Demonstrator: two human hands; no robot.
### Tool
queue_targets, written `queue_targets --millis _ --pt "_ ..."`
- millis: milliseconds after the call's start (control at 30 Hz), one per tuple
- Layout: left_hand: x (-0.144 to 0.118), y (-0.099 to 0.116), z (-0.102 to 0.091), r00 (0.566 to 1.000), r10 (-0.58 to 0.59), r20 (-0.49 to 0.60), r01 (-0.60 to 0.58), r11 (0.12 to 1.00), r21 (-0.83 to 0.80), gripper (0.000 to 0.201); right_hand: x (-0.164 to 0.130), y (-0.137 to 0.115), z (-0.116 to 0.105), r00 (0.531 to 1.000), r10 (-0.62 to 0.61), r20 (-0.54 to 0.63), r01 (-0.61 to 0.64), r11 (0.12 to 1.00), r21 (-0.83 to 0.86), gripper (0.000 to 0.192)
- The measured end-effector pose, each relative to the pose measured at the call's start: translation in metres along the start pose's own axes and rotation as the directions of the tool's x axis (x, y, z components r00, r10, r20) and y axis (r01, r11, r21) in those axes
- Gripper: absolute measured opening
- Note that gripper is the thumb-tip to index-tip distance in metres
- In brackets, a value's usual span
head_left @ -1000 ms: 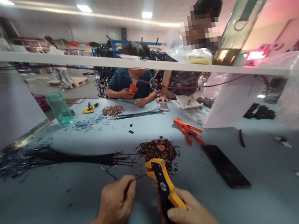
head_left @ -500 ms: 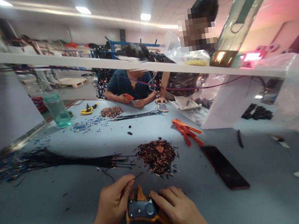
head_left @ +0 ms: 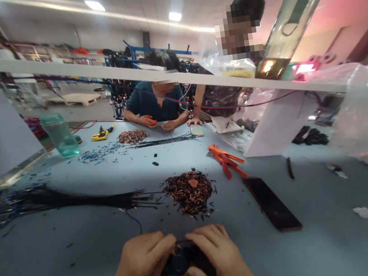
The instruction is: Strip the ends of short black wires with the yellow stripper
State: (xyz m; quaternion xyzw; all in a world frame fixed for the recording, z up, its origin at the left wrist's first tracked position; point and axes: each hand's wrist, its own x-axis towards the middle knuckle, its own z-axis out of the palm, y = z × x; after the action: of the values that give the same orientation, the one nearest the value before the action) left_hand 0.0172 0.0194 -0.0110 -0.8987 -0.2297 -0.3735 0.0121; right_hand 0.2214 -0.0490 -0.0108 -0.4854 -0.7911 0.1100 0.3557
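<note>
Both my hands meet at the near edge of the blue table point(head_left: 322, 246). Between them lies an orange and black wire stripper point(head_left: 180, 263), mostly covered. My left hand point(head_left: 143, 266) curls over its left side, and my right hand point(head_left: 215, 258) wraps its right side and handles. A thin black wire point(head_left: 136, 221) curves on the table just beyond my left hand. A pile of stripped copper and black wire bits point(head_left: 189, 192) sits right beyond my hands.
A bundle of long black wires point(head_left: 76, 201) stretches left. A black phone point(head_left: 271, 203) and an orange stripper point(head_left: 226, 159) lie to the right. Farther off stand a green jar point(head_left: 58, 134) and a yellow tool point(head_left: 101, 134). Two people point(head_left: 155, 106) work across the table.
My right hand has laid the stripper down from upright to flat. Both hands have drawn back toward me and closed together over it.
</note>
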Motion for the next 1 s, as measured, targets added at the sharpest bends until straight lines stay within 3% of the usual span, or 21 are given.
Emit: queue_targets --millis 100,200,300,567,700,1000 --pt "0.002 0.007 0.001 0.997 0.075 -0.02 -0.074 0.995 0.061 0.028 -0.001 -0.002 -0.002 0.995 0.039 -0.096 -0.025 0.99 0.139 0.028" --pt "0.001 0.011 0.002 0.992 0.128 -0.018 -0.127 0.991 0.053 0.026 -0.001 -0.001 0.001 0.989 -0.051 -0.137 0.065 0.992 0.104 0.006" --pt "0.0 0.012 0.002 0.988 0.157 -0.009 -0.156 0.987 0.045 0.024 0.0 0.0 0.005 0.975 -0.144 -0.169 0.153 0.987 0.042 0.006" --pt "0.002 0.012 0.001 0.98 0.2 -0.017 -0.199 0.978 0.055 0.024 0.002 -0.002 0.002 0.969 -0.169 -0.178 0.179 0.983 0.043 0.014" --pt "0.001 0.01 0.003 0.984 0.175 -0.041 -0.173 0.983 0.057 0.022 0.002 0.0 -0.004 0.978 -0.093 -0.188 0.113 0.989 0.1 0.018" --pt "-0.005 0.008 0.003 0.986 0.127 -0.111 -0.106 0.978 0.177 0.018 0.005 0.002 -0.018 0.965 0.23 -0.124 -0.193 0.947 0.259 0.016"
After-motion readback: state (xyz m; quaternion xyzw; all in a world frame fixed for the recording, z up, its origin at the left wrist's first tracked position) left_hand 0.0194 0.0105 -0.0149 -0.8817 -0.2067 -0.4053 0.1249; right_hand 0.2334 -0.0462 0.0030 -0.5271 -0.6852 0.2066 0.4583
